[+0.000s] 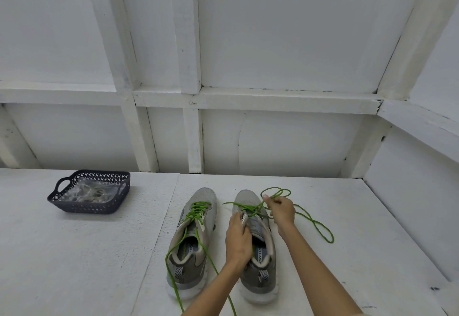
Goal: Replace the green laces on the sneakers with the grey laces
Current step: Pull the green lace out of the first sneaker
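Two grey sneakers stand side by side on the white table, toes pointing away from me. The left sneaker [196,238] keeps its green lace [198,210] threaded, the loose ends trailing toward me. On the right sneaker [258,261], my left hand [237,236] grips the tongue and upper. My right hand [282,210] pinches the loosened green lace [314,221], which loops out over the toe and across the table to the right. The grey laces [90,192] lie in a clear bag inside the dark basket at the far left.
The dark perforated basket [74,206] with handles sits on the table's left side. A white panelled wall rises behind the table and a white side wall [409,204] closes off the right.
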The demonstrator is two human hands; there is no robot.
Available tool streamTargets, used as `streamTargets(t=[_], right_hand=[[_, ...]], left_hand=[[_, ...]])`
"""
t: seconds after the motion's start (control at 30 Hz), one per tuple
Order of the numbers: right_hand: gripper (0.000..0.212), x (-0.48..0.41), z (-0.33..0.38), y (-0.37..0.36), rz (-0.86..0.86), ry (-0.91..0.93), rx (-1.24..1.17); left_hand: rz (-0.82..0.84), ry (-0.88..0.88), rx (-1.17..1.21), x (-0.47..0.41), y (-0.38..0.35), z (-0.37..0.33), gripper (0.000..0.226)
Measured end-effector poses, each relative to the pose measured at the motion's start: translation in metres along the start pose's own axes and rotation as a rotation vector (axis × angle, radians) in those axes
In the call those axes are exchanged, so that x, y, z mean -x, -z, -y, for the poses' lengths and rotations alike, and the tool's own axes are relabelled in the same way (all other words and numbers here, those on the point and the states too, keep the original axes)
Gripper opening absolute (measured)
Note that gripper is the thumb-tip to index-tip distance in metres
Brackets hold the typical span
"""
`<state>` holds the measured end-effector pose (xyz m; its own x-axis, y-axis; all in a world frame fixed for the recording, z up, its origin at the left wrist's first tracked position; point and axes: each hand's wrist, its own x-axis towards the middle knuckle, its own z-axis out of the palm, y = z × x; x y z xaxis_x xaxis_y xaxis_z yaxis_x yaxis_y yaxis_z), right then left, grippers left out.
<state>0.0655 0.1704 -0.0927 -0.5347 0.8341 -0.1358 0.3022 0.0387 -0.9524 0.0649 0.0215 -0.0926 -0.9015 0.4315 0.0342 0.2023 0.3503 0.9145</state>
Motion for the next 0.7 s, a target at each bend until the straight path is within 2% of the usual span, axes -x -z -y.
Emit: streamTargets(t=[0.07,0.13,0.2,0.27,0.3,0.43,0.5,0.6,0.7], right_hand=[[0.048,-0.0003,-0.0023,0.0039,0.198,0.035,0.102],[0.05,-0.0032,-0.003,0.0062,0.227,0.065,0.171],[0.042,-0.0065,-0.0042,0.0051,0.067,0.067,0.127],[0.033,-0.0056,-0.0024,0.0059,-0.121,0.004,-0.053],[0.032,-0.0042,-0.0003,0.007,-0.118,-0.026,-0.113],[0.04,-0.0011,-0.0001,0.0101,0.211,0.008,0.103],[0.042,-0.004,-0.0035,0.0086,0.234,0.039,0.182],[0.032,-0.0049,-0.0051,0.002,0.066,0.014,0.162],[0.024,-0.0022,0.0015,0.0008,-0.204,-0.062,-0.077]], left_hand=[[-0.005,-0.006,0.009,-0.0003,-0.0004,0.0005,0.032],[-0.009,-0.008,0.009,-0.0009,-0.0012,0.0013,0.03],[0.002,0.004,0.007,-0.0008,-0.0016,0.0015,0.032],[0.012,0.008,0.001,-0.0012,-0.0012,0.0022,0.036],[0.012,0.006,-0.004,-0.0015,-0.0012,0.0033,0.038],[0.001,-0.012,0.006,-0.0015,-0.0016,0.0033,0.036],[0.002,-0.009,0.01,-0.0015,-0.002,0.0028,0.035],[0.007,-0.006,0.005,-0.0011,-0.0014,0.0037,0.035],[0.003,0.007,0.005,-0.001,-0.0003,0.0033,0.031]])
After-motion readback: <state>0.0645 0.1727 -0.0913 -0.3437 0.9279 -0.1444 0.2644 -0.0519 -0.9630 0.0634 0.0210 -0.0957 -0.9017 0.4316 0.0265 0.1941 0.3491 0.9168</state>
